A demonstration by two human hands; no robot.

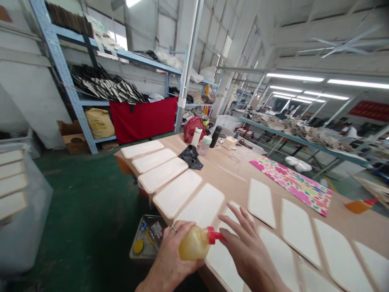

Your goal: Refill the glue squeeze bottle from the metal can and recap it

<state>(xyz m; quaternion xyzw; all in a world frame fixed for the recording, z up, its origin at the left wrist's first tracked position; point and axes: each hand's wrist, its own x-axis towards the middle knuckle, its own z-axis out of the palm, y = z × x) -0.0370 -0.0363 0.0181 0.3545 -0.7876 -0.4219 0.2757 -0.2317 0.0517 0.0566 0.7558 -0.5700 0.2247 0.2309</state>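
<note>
My left hand (174, 253) is wrapped round a squeeze bottle (194, 243) of pale yellow liquid, tilted on its side with its red nozzle (215, 235) pointing right. At the nozzle's tip, my right hand (246, 243) appears to pinch with thumb and forefinger, while its other fingers are stretched out. The exact contact is partly hidden. Beneath both hands lies a white rounded panel (223, 263) with a tan border. Similar panels (179, 192) lie in a row along the table's left edge, and more panels (299, 227) lie to the right.
The brown table (231, 174) bears a black cloth (191, 157), a white bottle (196, 136), a dark flask (216, 136), a clear jar (205, 145) and a floral sheet (291, 182). An orange bottle (358, 206) lies right. Below the left edge stands a tray (136, 247).
</note>
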